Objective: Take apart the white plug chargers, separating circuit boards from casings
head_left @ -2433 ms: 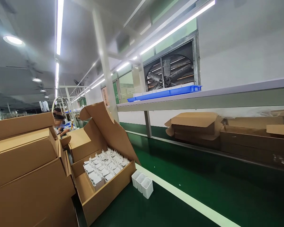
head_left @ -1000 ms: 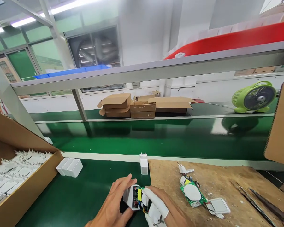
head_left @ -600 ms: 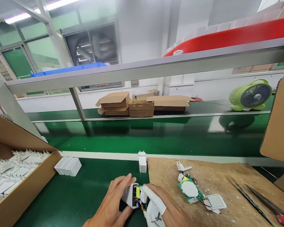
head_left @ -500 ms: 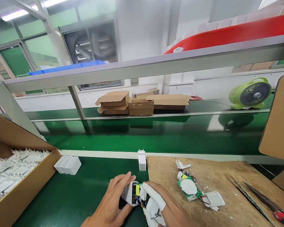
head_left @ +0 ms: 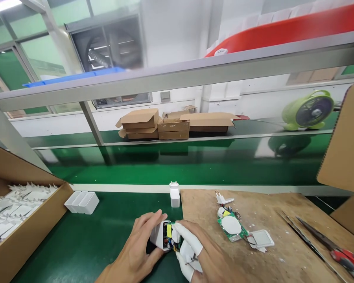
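My left hand [head_left: 141, 245] is closed round a white plastic charger housing [head_left: 157, 236], its open end facing right. A green circuit board [head_left: 169, 231] with a yellow component sits partly inside that open end. My right hand [head_left: 202, 245], with white covers on its thumb and finger, grips the board's outer end and a white plug cover [head_left: 190, 253] with metal pins. How deep the board sits is hidden by the fingers. On the brown board to the right lies another circuit board [head_left: 231, 226] with a round white pad, wired to white plastic pieces [head_left: 261, 239].
A carton of white plug parts [head_left: 14, 212] stands left, beside several white housings [head_left: 82, 202]. One white charger [head_left: 174, 195] stands ahead. Tweezers [head_left: 303, 236] and red-handled scissors [head_left: 327, 243] lie right. Cardboard boxes [head_left: 172, 127] and a green fan [head_left: 309, 112] are farther back.
The view has shifted slightly, so the surroundings sit a little higher and farther left. Both hands keep nearly the same hold on the housing and circuit board.
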